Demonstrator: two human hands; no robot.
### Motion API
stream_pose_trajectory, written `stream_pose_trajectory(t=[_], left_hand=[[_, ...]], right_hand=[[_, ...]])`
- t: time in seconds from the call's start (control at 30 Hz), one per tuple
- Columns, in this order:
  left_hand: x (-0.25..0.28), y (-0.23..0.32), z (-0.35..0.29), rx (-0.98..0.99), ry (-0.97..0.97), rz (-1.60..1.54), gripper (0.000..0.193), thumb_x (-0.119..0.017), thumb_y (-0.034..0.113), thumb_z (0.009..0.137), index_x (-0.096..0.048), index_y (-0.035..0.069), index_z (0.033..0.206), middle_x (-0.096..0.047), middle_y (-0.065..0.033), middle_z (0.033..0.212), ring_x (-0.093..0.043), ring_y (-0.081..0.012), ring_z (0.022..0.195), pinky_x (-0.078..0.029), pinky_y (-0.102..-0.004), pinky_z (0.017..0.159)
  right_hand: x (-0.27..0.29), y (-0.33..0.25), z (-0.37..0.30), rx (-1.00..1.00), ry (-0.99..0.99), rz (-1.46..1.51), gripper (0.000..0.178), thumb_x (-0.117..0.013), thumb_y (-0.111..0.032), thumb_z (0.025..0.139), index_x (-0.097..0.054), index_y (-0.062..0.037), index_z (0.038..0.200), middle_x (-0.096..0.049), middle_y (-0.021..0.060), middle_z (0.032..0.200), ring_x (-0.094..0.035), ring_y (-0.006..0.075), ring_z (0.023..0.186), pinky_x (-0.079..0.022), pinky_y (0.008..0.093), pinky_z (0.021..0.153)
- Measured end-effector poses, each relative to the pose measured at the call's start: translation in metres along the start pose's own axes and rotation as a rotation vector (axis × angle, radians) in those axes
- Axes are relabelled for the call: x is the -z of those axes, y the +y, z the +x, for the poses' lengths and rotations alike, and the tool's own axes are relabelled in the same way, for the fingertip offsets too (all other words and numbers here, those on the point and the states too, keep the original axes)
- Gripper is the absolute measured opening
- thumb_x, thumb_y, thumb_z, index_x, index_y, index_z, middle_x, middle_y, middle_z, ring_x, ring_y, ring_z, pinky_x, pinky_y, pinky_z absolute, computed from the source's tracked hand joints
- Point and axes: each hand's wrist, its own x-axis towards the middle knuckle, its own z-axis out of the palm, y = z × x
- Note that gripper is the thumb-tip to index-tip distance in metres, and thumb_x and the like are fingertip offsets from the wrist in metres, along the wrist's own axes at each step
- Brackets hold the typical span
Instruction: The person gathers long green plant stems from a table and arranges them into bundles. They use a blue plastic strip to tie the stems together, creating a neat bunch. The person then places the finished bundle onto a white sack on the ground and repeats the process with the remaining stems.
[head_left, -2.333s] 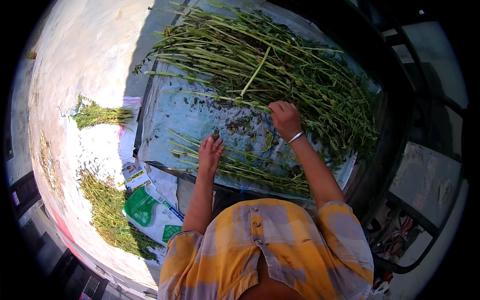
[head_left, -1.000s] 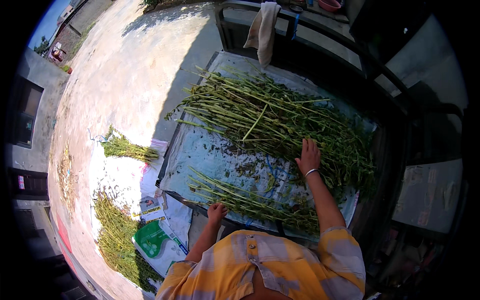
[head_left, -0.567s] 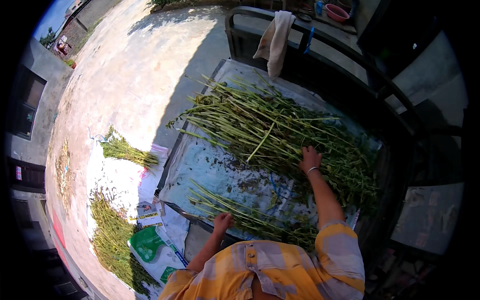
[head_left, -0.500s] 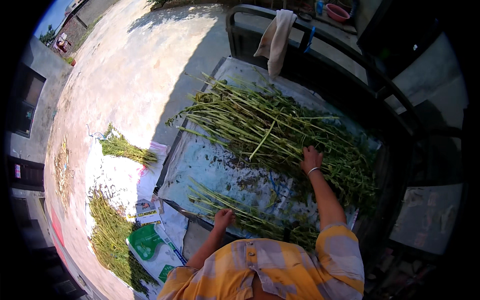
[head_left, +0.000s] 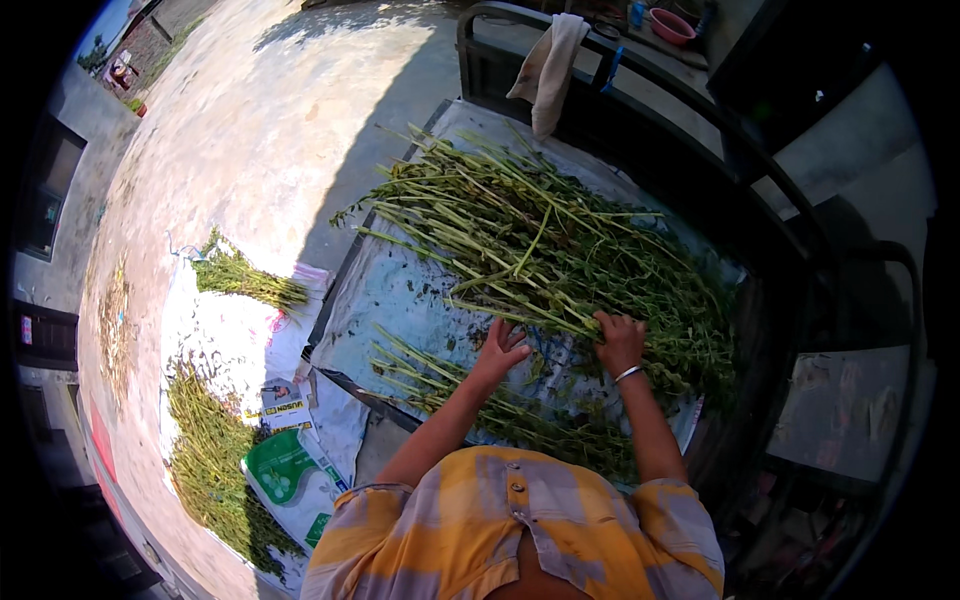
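We've got our right hand (head_left: 621, 343) gripping some green stalks (head_left: 530, 315) along the big pile's (head_left: 540, 215) near edge; our left hand (head_left: 500, 352)'s empty, fingers spread over the pale sheet (head_left: 372, 285).

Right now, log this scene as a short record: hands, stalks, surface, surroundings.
left hand: open, fingers spread, between the two heaps; contact unclear
right hand: fingers curled at the large heap's near edge; exact grip hidden
large heap: green leafy stalks, farther from the person
small heap: similar stalks, nearer the person
surface: pale blue sheet under both heaps, scattered with leaf bits
beyond: light towel hung over a black frame
ground, left: plant bundle, larger plant pile, green-and-white sack
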Motion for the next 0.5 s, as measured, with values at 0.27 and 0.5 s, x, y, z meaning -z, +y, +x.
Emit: stream_pose_trajectory(t=[0.27,0.5], left_hand=[[-0.023,-0.008,0.015,0.013,0.049,-0.570,0.077,-0.068,0.031,0.080,-0.020,0.021,0.140,-0.031,-0.0051,0.136,-0.041,-0.0236,0.113,-0.035,-0.0466,0.093],[-0.031,-0.033,-0.032,0.124,0.172,-0.521,0.042,-0.060,0.035,0.085,-0.045,0.018,0.120,-0.044,-0.0016,0.120,-0.046,-0.0205,0.101,-0.037,-0.0453,0.087]], right_hand=[[-0.006,-0.028,-0.068,0.019,0.029,-0.055,0.058,-0.081,-0.021,0.059,-0.051,-0.0187,0.109,-0.054,0.0043,0.088,-0.050,0.0262,0.088,-0.036,0.0452,0.077],[0.002,-0.039,-0.136,-0.047,-0.079,0.097,0.054,-0.077,-0.024,0.061,-0.050,-0.0164,0.107,-0.056,0.0047,0.090,-0.051,0.0248,0.090,-0.034,0.0410,0.076]])
